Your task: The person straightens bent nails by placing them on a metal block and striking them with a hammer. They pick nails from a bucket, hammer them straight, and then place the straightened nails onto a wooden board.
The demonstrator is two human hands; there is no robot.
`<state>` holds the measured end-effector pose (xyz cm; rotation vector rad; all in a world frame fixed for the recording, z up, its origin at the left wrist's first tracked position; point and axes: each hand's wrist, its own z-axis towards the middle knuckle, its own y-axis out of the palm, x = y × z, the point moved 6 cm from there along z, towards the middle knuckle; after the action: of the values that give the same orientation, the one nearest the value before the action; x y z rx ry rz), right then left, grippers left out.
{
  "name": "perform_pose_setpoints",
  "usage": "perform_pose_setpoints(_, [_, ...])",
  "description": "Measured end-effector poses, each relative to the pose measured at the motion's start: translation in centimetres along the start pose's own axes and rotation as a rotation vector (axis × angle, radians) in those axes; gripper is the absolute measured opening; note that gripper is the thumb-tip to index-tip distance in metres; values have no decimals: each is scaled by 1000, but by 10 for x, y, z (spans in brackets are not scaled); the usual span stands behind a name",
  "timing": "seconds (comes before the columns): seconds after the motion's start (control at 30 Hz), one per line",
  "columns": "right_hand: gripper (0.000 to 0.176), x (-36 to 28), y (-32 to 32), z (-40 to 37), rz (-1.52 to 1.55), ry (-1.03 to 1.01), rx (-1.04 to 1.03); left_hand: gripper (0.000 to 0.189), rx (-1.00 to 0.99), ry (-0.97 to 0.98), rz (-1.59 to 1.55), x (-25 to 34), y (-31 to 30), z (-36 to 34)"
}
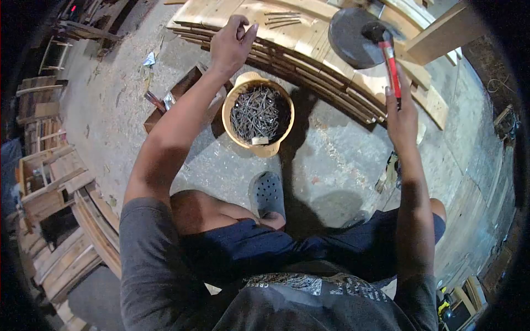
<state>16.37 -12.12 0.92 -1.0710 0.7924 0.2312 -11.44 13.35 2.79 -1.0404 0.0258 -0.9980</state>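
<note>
My right hand [403,116] is wrapped round the red handle of a hammer [391,69], whose dark head is smeared by motion over a round grey disc [350,38]. That disc lies on the pale wooden boards [314,36]. Over the boards' left part is my left hand [232,48], its fingers curled in; whatever they hold, if anything, is hidden. Several loose nails [282,20] lie on the wood just right of it. Below stands a yellow two-handled basket [227,118] full of nails [256,110], with a small wood piece [259,141] at its near rim.
A wooden box [187,83] stands left of the basket, with a red-and-metal tool [154,101] by it. An upright timber [447,33] rises at the far right. Stacked wooden pieces [61,193] fill the left side. My grey clog [269,193] rests on the concrete floor [331,149].
</note>
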Motion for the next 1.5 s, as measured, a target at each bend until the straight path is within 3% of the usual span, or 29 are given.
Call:
perform_pose_setpoints(0.17, [39,8,5,5,-15,79,-12,15,-262,-81,-25,-21,11,-79])
perform_pose_setpoints(0.23, [37,10,6,6,-53,128,-24,12,-439,76,-1,-28,20,-113])
perform_pose_setpoints(0.33, [34,9,8,6,-106,92,-4,11,-569,111,-9,-52,28,-155])
perform_pose_setpoints(0.53, [33,-3,12,5,-141,25,-2,14,-648,106,-17,-45,32,-178])
perform_pose_setpoints(0.63, [32,-1,12,6,-92,71,-51,25,-751,139,33,-33,40,-181])
perform_pose_setpoints(0.73, [31,-2,12,5,-62,102,-60,34,-894,391,188,-14,51,-185])
perform_pose_setpoints(0.83, [31,-4,13,4,-65,101,-57,29,-932,505,313,-13,61,-188])
perform_pose_setpoints(0.87, [31,-3,13,4,-88,107,-47,24,-1039,565,433,-12,63,-188])
perform_pose_setpoints(1.0, [32,1,13,5,-108,66,-20,19,-978,578,350,-14,65,-187])
perform_pose_setpoints(1.1, [32,2,14,5,-123,112,-38,17,-910,554,216,-9,62,-183])
perform_pose_setpoints(1.3, [32,-1,14,5,-96,56,-17,14,-1046,401,299,-16,71,-183])
perform_pose_setpoints(1.4, [33,-1,13,4,-109,79,-14,14,-1036,253,172,-24,63,-173])
perform_pose_setpoints(1.47, [33,1,13,4,-108,80,-20,14,-1046,31,72,-35,55,-164])
perform_pose_setpoints(1.5, [33,1,13,4,-107,78,-25,14,-1048,32,73,-34,50,-158])
